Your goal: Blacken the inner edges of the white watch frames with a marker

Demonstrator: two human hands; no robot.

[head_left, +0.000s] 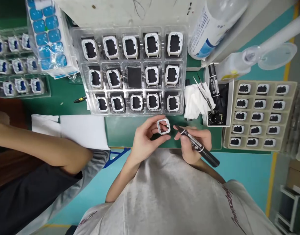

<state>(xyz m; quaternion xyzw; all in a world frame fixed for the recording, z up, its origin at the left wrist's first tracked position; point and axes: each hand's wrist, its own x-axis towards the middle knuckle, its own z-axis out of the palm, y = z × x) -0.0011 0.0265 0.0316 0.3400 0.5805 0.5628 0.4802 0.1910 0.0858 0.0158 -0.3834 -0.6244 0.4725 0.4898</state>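
Observation:
Between the thumb and fingers of my left hand (147, 138) is a small white square frame with rounded corners and an open middle (164, 121). My right hand (196, 143) grips a black marker pen (197, 146), its dark tip pointing toward the frame with a small gap between them. Just beyond both hands lies a clear plastic tray (130, 112) with rows of similar white frames on dark pads. One pocket in its middle row shows only a black pad (134, 77).
At right stand a beige tray of frames (259, 148), a white box (230, 107) with another marker, and tweezers (204, 93) on white tissue (195, 101). Bottles (206, 36) stand behind. On the left are a co-worker's arm (42, 140), white paper (82, 130) and a bagged blue-celled pack (48, 36).

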